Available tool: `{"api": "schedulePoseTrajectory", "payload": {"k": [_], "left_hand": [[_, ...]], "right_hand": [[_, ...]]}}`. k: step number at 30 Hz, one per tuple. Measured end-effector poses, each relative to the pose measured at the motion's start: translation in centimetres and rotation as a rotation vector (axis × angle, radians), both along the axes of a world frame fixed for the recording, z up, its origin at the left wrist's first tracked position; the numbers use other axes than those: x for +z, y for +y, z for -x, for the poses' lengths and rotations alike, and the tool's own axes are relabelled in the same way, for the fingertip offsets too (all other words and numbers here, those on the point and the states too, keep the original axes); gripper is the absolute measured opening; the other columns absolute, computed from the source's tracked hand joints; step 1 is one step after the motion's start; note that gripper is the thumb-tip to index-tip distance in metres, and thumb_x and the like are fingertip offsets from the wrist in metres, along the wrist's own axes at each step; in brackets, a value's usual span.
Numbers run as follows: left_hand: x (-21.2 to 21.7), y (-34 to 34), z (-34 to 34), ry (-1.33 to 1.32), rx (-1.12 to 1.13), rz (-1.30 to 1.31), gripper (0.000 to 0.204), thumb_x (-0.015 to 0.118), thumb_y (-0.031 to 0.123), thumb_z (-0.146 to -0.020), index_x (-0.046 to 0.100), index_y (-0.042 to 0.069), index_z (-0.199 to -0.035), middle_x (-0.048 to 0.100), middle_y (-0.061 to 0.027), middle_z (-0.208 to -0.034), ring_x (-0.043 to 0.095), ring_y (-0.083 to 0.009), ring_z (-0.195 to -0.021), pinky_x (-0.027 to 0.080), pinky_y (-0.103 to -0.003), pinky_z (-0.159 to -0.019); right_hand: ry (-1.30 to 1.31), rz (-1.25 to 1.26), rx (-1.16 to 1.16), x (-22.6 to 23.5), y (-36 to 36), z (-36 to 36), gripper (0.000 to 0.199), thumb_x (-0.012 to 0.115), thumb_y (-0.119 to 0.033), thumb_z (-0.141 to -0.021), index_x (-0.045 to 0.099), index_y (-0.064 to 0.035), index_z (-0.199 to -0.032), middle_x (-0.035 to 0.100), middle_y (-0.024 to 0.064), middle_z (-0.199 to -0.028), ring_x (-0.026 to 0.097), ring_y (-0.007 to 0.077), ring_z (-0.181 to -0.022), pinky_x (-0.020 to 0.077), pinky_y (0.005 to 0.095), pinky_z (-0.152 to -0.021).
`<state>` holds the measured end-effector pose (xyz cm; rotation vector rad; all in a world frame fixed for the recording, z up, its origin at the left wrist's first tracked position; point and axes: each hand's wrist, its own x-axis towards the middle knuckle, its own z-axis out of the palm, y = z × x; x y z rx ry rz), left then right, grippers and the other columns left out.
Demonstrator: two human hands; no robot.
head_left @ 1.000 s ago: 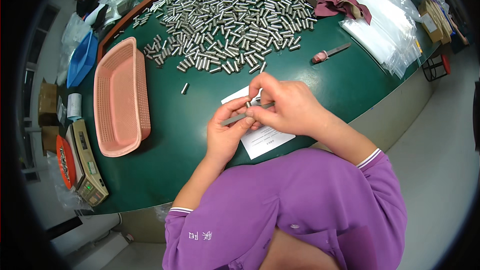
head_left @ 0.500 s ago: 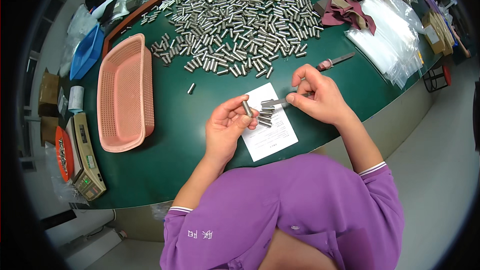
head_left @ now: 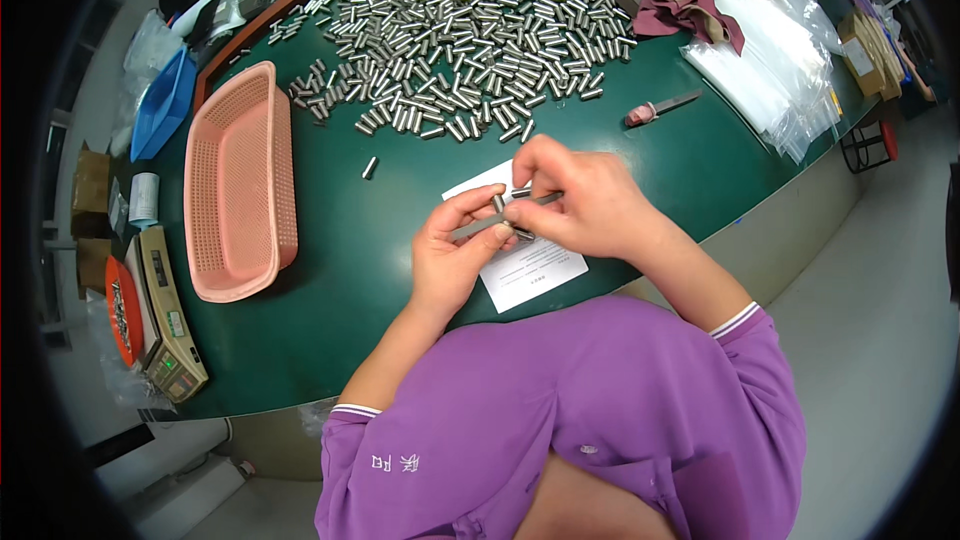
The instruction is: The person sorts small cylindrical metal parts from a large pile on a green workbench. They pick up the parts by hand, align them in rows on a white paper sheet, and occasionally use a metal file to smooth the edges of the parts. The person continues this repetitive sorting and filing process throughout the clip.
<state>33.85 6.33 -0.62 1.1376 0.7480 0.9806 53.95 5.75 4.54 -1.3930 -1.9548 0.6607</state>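
Note:
Between the thumb and fingers of my left hand is a short metal pin, tilted upward. My right hand is closed round a thin flat file. The file's blade lies across the pin and reaches over my left fingers. Under both hands is a white printed sheet, with a few more pins on it, mostly covered by my fingers. A lone pin rests on the green table to the left. Beyond my hands spreads a large heap of pins.
A pink mesh basket stands at the left, beside a scale and an orange bowl of small metal parts. On the right lie a tool with a wrapped handle, a maroon cloth and clear plastic bags.
My right hand has moved left to my left hand, bringing the file across the pin. The pin stays in my left fingers. The whole view has shifted slightly.

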Motion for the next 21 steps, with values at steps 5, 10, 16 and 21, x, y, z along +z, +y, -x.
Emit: {"api": "schedulePoseTrajectory", "payload": {"k": [5,10,16,21], "left_hand": [[-0.4,0.0,0.5,-0.119,0.031,0.014,0.038,0.069,-0.005,-0.088,0.060,-0.002,-0.124,0.069,-0.0127,-0.098,0.067,-0.0154,-0.081,0.056,-0.028,-0.074],[-0.3,0.2,0.2,-0.018,0.025,-0.009,0.038,0.070,-0.004,-0.087,0.061,-0.002,-0.124,0.069,-0.0123,-0.097,0.067,-0.0157,-0.082,0.057,-0.028,-0.074],[-0.4,-0.2,0.7,-0.046,0.014,0.005,0.038,0.071,-0.005,-0.086,0.062,-0.001,-0.123,0.069,-0.0107,-0.096,0.068,-0.0157,-0.082,0.056,-0.028,-0.074],[-0.4,0.2,0.2,0.077,0.029,-0.112,0.039,0.070,-0.007,-0.086,0.061,-0.002,-0.123,0.069,-0.0123,-0.096,0.068,-0.0156,-0.081,0.057,-0.028,-0.074]], "right_hand": [[-0.071,0.132,-0.136,-0.3,-0.1,-3.8,0.033,0.075,-0.030,-0.082,0.053,-0.0136,-0.100,0.063,0.0028,-0.065,0.063,0.0230,-0.060,0.0472,0.0372,-0.057],[0.056,0.098,-0.062,0.2,-0.2,-1.9,0.033,0.075,-0.030,-0.082,0.053,-0.0135,-0.101,0.065,0.0029,-0.068,0.065,0.0230,-0.062,0.0486,0.0365,-0.058],[0.018,0.174,0.006,-0.1,0.9,-1.4,0.033,0.074,-0.030,-0.082,0.052,-0.0126,-0.099,0.067,0.0038,-0.069,0.065,0.0249,-0.062,0.0480,0.0378,-0.057],[0.042,0.006,0.047,-0.1,0.4,0.1,0.031,0.074,-0.028,-0.082,0.054,-0.0123,-0.099,0.064,0.0031,-0.066,0.064,0.0244,-0.061,0.0476,0.0370,-0.059]]}}
